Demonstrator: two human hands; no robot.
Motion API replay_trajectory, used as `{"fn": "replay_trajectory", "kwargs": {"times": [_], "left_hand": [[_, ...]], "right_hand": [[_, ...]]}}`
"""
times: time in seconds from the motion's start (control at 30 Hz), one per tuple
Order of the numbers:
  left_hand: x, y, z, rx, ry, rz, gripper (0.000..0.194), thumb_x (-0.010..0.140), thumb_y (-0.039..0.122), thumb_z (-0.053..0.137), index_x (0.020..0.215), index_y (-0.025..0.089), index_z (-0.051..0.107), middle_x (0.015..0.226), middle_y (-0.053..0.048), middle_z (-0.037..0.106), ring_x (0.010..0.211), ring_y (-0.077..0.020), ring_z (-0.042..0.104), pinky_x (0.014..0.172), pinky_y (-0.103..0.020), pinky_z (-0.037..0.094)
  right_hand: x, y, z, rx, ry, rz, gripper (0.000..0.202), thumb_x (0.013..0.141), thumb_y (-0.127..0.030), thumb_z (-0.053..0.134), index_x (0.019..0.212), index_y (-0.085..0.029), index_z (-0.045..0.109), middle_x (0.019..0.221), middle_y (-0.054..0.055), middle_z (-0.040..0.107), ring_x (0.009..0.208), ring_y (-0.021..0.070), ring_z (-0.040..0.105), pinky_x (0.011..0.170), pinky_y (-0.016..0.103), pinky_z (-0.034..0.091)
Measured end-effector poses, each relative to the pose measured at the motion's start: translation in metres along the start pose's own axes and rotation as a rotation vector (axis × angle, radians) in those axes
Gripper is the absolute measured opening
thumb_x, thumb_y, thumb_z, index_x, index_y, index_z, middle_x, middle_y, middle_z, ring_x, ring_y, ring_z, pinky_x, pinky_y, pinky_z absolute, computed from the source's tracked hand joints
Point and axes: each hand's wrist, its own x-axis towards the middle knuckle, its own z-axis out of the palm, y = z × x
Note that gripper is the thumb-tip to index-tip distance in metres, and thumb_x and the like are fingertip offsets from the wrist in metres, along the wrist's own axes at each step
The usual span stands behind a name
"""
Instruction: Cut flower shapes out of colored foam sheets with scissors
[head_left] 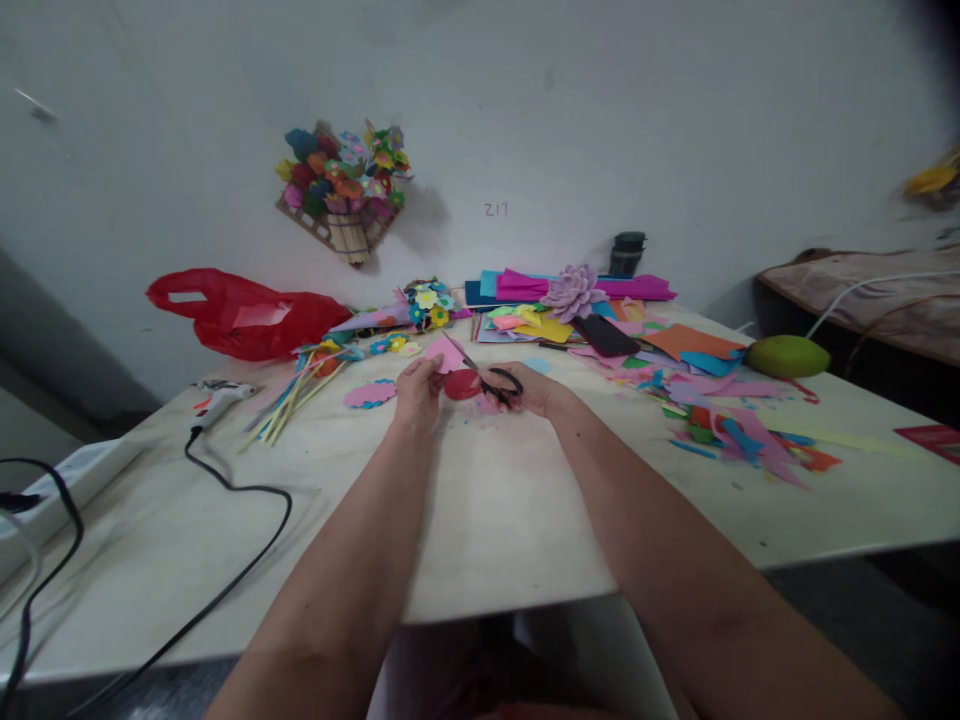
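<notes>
My left hand (421, 388) pinches a piece of pink paper (447, 353) above the middle of the table. Black-handled scissors (504, 388) are held in my right hand (525, 388), their blades pointing up and left at the pink paper's right edge. Between my hands, a red round piece (462, 384) lies below the paper, with small pink scraps near it. Just left of my left hand lies a pink scalloped oval (370, 394) with blue edging. Whether the blades are cutting into the paper is too small to tell.
A glue gun (223, 402) with a black cord and a power strip (67, 490) lie at left. Behind are a red bag (251, 315) and paper flowers (429, 303). Right are a dark phone (604, 336), paper scraps (750, 435) and a green fruit (788, 356).
</notes>
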Motion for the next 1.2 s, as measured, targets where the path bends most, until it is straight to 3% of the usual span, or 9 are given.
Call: {"fn": "replay_trajectory", "kwargs": {"times": [0.77, 1.2], "left_hand": [[0.0035, -0.0018, -0.0013, -0.024, 0.03, -0.005, 0.018, 0.058, 0.016, 0.074, 0.057, 0.016, 0.056, 0.056, 0.001, 0.06, 0.056, -0.0115, 0.061, 0.065, -0.026, 0.054], [0.0012, 0.0, 0.0015, -0.026, 0.022, -0.004, 0.018, 0.057, 0.014, 0.074, 0.056, 0.016, 0.056, 0.055, 0.001, 0.059, 0.056, -0.0113, 0.061, 0.064, -0.026, 0.054]], "right_hand": [[0.0033, 0.0027, 0.0005, -0.057, 0.033, 0.001, 0.026, 0.082, -0.04, 0.06, 0.085, -0.014, 0.059, 0.055, -0.002, 0.056, 0.038, 0.0058, 0.044, 0.032, 0.018, 0.021], [0.0081, 0.0041, 0.0027, -0.159, 0.083, -0.057, 0.028, 0.082, -0.039, 0.061, 0.07, -0.016, 0.05, 0.053, -0.003, 0.054, 0.038, 0.0053, 0.044, 0.033, 0.017, 0.025]]}}
